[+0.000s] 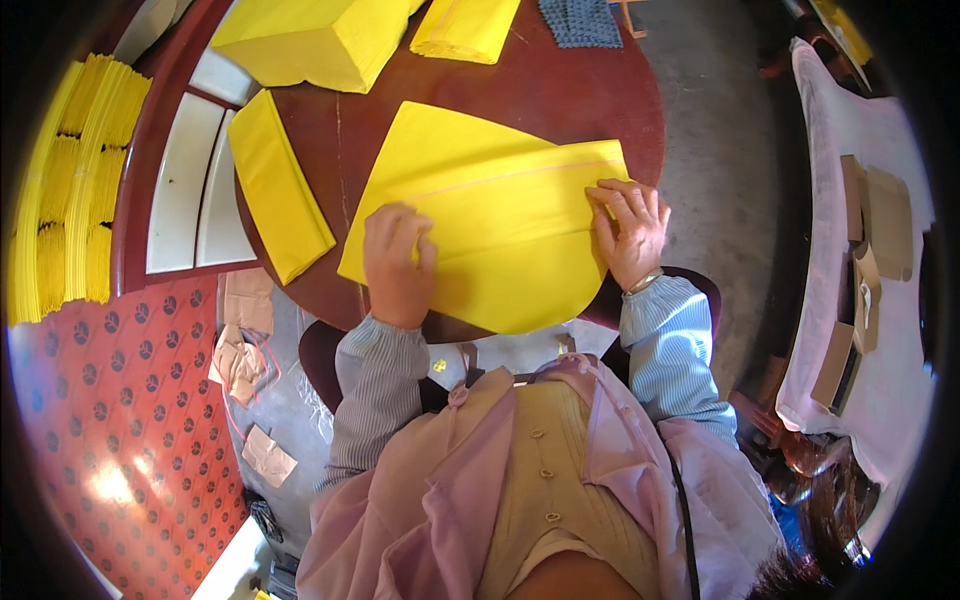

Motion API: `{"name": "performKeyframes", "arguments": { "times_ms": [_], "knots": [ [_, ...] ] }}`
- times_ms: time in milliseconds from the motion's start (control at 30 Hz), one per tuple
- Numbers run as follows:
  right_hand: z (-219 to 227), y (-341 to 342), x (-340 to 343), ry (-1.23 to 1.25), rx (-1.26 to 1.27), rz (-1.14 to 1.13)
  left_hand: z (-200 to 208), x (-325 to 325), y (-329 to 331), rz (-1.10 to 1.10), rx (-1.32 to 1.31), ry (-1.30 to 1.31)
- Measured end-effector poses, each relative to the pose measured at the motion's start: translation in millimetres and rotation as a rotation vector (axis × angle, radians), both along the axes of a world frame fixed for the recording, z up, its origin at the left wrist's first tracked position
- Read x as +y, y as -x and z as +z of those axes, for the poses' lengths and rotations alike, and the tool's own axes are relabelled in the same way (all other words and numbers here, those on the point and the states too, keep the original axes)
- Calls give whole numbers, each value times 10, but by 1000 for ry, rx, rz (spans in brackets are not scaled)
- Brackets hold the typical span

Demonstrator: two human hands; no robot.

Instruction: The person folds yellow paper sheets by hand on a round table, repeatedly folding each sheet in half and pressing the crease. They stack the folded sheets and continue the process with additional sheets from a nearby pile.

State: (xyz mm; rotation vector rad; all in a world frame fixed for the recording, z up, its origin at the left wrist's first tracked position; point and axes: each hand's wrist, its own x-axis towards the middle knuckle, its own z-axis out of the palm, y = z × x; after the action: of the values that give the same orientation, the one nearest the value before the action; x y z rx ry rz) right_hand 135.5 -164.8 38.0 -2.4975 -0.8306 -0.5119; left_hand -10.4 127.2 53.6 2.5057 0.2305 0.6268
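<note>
A yellow cloth sheet point(490, 230), partly folded with a pale line running across it, lies before me on the dark red round table point(600, 90). My left hand point(398, 262) is over its left part, fingers loosely bent and thumb apart, holding nothing that I can see. At the sheet's right edge, my right hand point(632, 232) lies with fingers spread on the cloth. The sheet's near edge curves down over the table's front. To the left rests a narrow folded yellow cloth point(280, 185).
A thick yellow stack point(310, 45) and a yellow folded bundle point(465, 28) sit at the table's far side, near a blue-grey textured cloth point(580, 22). Yellow piles point(75, 190) stand far left. Open cardboard boxes point(875, 230) lie on a pale-covered table point(830, 120) at right.
</note>
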Motion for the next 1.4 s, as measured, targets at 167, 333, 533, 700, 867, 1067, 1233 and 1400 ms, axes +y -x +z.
{"name": "performKeyframes", "arguments": {
  "times_ms": [167,333,533,700,867,1067,1233,1400],
  "knots": [
    [-32,20,-20,-31,49,-32,-240,-238,-461,-119,67,139],
    [-104,-67,-166,-149,151,-197,-354,-346,-458,-62,54,27],
    [-84,-178,-361,-167,207,-222,-368,-380,-474,-47,40,-5],
    [-60,-164,-357,-204,300,-210,-382,-394,-463,-34,54,-87],
    [30,-145,-252,-100,74,-236,-420,-390,-466,-27,70,-148],
    [101,369,457,-163,128,335,-463,-360,-465,-22,95,-114],
    [57,423,258,-174,124,115,-460,-350,-467,-40,89,-144],
    [-85,159,-21,-167,52,-81,-417,-371,-464,-60,59,-145]
  ]
}}
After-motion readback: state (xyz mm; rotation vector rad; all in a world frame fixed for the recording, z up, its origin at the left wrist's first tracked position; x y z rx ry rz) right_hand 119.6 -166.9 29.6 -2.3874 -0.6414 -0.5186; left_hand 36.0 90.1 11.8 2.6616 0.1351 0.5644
